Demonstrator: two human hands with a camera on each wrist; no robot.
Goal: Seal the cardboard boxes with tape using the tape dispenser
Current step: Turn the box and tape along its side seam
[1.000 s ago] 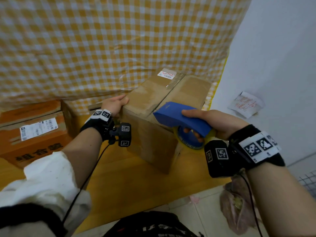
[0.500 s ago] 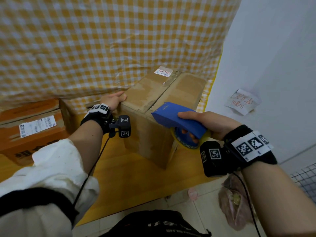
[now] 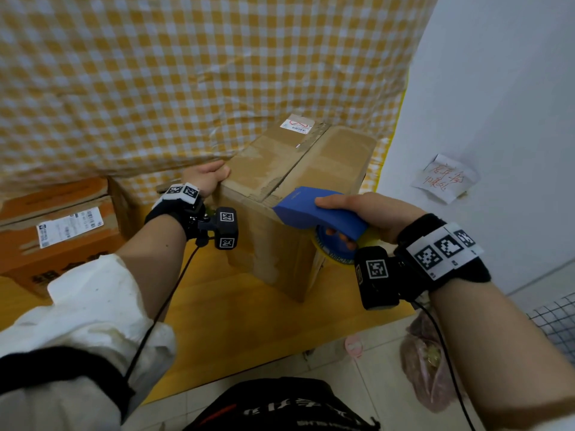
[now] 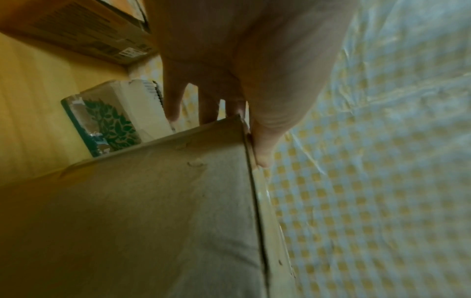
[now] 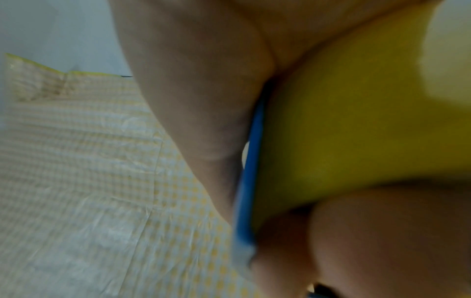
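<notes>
A brown cardboard box stands on the wooden platform, flaps down, with a seam along its top. My left hand grips its near left top corner; in the left wrist view the thumb lies on the top edge and the fingers run down the far side of the box. My right hand grips the blue tape dispenser, whose nose sits at the near end of the seam. The yellow tape roll hangs against the box's front face. Up close, roll and blue frame fill the right wrist view.
An orange labelled box sits at the left, a small leaf-printed box behind the left hand. Yellow-checked plastic sheeting hangs behind. A white wall with a paper note stands right. A plastic bag lies on the tiled floor.
The view has shifted a little. Both hands keep their holds, and the dispenser's nose stays at the near end of the box's seam.
</notes>
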